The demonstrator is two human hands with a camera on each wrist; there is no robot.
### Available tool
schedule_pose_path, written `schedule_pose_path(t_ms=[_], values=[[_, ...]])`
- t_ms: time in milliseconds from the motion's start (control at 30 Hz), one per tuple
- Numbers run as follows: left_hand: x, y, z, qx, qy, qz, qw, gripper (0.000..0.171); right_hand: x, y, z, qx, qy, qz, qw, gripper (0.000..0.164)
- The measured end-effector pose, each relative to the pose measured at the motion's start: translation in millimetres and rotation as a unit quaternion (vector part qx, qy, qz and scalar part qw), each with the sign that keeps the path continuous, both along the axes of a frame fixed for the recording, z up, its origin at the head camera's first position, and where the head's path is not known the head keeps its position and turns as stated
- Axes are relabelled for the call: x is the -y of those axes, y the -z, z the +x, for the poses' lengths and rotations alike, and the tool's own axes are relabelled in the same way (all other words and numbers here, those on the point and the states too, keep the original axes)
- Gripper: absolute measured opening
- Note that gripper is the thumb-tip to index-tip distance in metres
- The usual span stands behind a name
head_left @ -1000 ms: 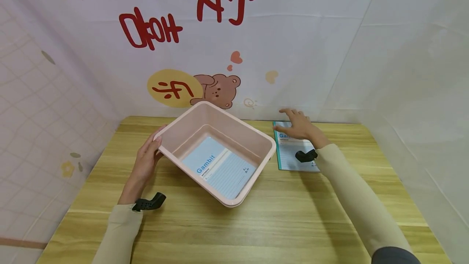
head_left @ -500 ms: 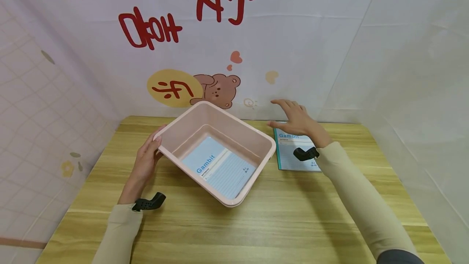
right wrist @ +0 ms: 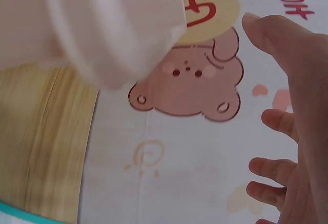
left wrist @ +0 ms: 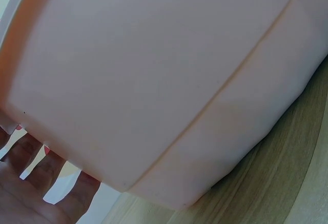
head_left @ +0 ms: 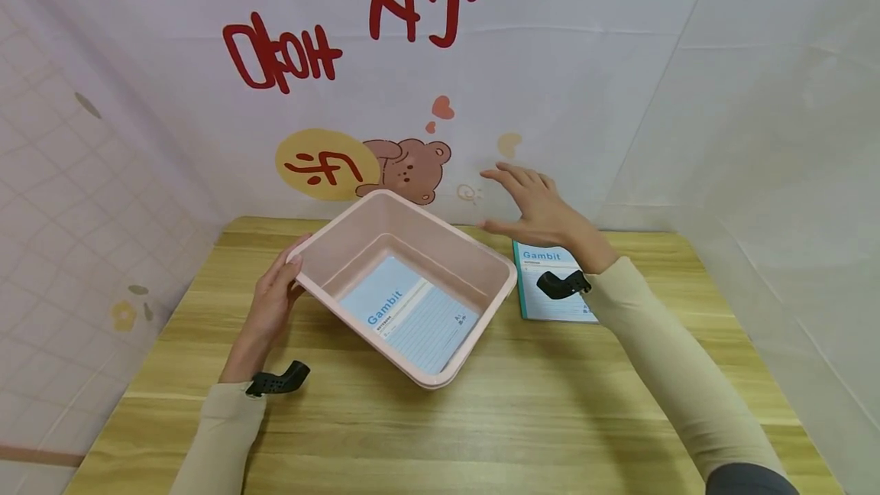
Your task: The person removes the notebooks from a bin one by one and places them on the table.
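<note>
My left hand (head_left: 272, 296) grips the left corner of a pale pink plastic basin (head_left: 440, 250), thumb over the rim. The basin is tilted, its inside facing me, and a blue-and-white notebook (head_left: 412, 312) marked Gambit lies on its bottom. In the left wrist view the basin's outer side (left wrist: 154, 80) fills most of the picture, with my fingers (left wrist: 46, 172) at its edge. My right hand (head_left: 532, 208) hovers in the air right of the basin, thumb and fingers spread, touching nothing. Below it a second Gambit notebook (head_left: 550, 289) with a teal spine lies flat, partly hidden by the wrist.
A wood-grain table (head_left: 481, 434) carries everything. Behind it hangs a white cloth (head_left: 577, 82) with red characters and a printed bear (head_left: 412, 170). More pale cloth (head_left: 791, 136) encloses the right side, and a grid-patterned cloth (head_left: 62, 212) the left.
My right hand has risen off the area over the second notebook and moved left towards the basin, uncovering more of that notebook's title. The left hand and basin have stayed in place.
</note>
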State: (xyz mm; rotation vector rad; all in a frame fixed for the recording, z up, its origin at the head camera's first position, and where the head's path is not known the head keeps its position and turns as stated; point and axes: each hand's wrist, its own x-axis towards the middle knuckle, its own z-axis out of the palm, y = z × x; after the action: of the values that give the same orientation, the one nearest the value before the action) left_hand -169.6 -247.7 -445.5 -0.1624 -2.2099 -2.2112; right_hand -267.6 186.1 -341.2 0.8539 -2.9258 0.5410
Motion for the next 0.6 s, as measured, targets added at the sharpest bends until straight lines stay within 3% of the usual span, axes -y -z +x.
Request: schedule_pose_path(t_ms=[333,600], values=[[-3.0,-0.8,2.0,-0.001,-0.003,-0.002,1.0,0.053,37.1,-13.9,3.8,-0.023,-0.052,0.023,0.998,0.089],[-4.2,-2.6,2.8,0.001,-0.004,0.001,1.0,0.054,68.3,-13.0,5.1,-0.018,-0.083,0.051,0.995,0.091]])
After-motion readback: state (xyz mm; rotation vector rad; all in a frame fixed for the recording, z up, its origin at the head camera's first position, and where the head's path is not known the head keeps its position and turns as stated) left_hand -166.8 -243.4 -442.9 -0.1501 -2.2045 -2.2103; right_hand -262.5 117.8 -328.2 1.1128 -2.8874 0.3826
